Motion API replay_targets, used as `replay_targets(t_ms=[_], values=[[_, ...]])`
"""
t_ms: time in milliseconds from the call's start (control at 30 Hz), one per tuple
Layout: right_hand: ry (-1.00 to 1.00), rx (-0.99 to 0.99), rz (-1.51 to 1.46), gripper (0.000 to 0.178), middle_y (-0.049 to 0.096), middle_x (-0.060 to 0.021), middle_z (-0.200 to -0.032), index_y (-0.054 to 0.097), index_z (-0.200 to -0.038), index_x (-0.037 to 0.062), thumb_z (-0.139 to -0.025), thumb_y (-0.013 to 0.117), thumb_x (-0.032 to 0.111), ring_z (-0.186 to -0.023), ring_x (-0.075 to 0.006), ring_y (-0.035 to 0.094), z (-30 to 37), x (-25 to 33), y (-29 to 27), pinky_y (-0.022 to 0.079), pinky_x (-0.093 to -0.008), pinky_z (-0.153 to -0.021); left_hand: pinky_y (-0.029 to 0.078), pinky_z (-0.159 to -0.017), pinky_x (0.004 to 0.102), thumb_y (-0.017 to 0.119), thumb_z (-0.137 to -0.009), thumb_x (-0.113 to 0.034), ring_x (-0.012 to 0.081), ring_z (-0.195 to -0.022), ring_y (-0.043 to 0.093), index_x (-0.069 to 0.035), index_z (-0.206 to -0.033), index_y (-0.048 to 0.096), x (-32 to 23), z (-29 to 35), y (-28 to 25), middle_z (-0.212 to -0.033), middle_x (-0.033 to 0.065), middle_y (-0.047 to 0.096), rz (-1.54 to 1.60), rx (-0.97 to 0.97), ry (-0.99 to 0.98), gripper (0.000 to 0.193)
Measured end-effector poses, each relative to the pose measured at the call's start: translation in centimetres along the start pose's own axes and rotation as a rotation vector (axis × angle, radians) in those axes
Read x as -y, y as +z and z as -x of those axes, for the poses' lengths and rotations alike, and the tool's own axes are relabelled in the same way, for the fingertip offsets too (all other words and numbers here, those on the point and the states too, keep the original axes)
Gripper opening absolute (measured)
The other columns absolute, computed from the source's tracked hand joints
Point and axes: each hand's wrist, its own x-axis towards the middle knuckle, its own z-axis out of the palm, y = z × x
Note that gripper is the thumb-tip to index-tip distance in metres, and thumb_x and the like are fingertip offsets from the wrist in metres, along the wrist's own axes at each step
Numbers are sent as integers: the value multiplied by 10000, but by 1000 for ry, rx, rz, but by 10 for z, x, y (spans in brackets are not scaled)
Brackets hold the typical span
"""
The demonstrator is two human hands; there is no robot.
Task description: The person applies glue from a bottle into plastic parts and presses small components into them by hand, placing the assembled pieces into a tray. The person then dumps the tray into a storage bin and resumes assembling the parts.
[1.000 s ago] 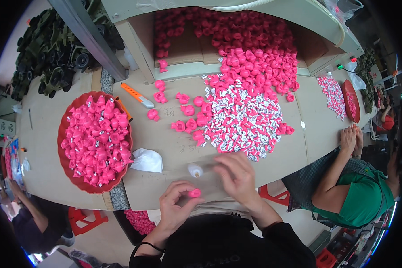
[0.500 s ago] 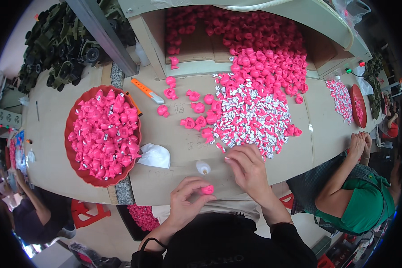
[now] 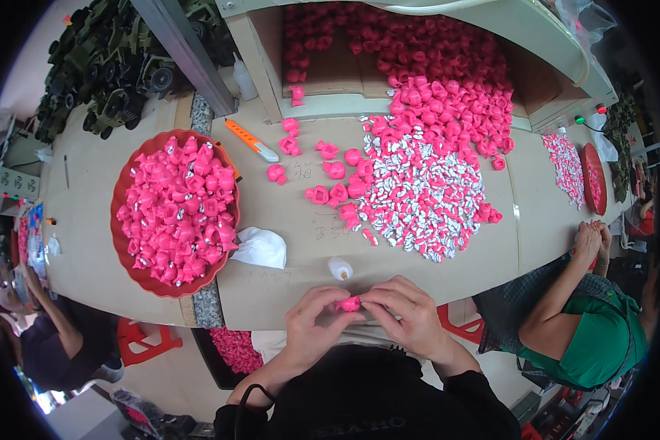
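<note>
Close to the table's near edge, my left hand [image 3: 309,323] pinches a small hollow pink plastic part [image 3: 350,303] between thumb and fingers. My right hand [image 3: 411,315] has come up against its right side, fingertips pressed together there; whatever they hold is too small to make out. Just beyond my hands is a small whitish bottle [image 3: 339,267] with a brownish tip. Farther off spreads a heap of tiny pink-and-white pieces [image 3: 418,202], and behind that a pile of pink plastic parts [image 3: 451,110] reaches into an open shelf box.
A red scalloped bowl [image 3: 117,246] full of pink parts stands at left, beside a white cloth [image 3: 262,248]. An orange cutter knife [image 3: 251,141] lies beyond. Dark green toy vehicles [image 3: 110,73] are heaped far left. A person in green [image 3: 590,330] sits at right.
My right hand has moved from the edge of the small-piece heap down and left to meet the pink part in my left hand. The view has shifted slightly.
</note>
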Motion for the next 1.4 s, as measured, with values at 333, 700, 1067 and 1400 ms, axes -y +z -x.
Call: replay_targets(t_ms=[333,700,1067,1400], values=[[36,93,-45,171,652,-93,-850,684,-939,12,-771,687,-23,-718,-200,599,1,-3,0,484,-297,-635,547,-690,261,798,-686,-26,177,-829,651,-11,-981,652,0,-5,-3,-988,116,656,-120,42,91,330],[415,164,-389,109,639,-82,-859,662,-936,10,-830,662,36,-780,-161,620,2,-7,-5,486,-272,-690,559,-726,297,764,-712,15,180,-881,654,-22,-998,685,1,-7,-5,-1023,130,658,30,161,32,299],[436,179,-399,85,617,-41,-820,664,-903,-10,-828,682,26,-689,-72,533,7,-14,-2,413,-220,-594,546,-682,306,799,-649,-34,229,-802,655,-14,-950,692,2,-13,-4,-948,95,661,-170,136,289,320],[413,186,-325,77,622,-49,-808,664,-899,-6,-827,674,21,-670,-78,536,8,-12,0,414,-229,-584,525,-659,296,826,-619,-77,215,-773,647,-27,-935,708,5,-10,-6,-934,89,674,-233,117,339,341]])
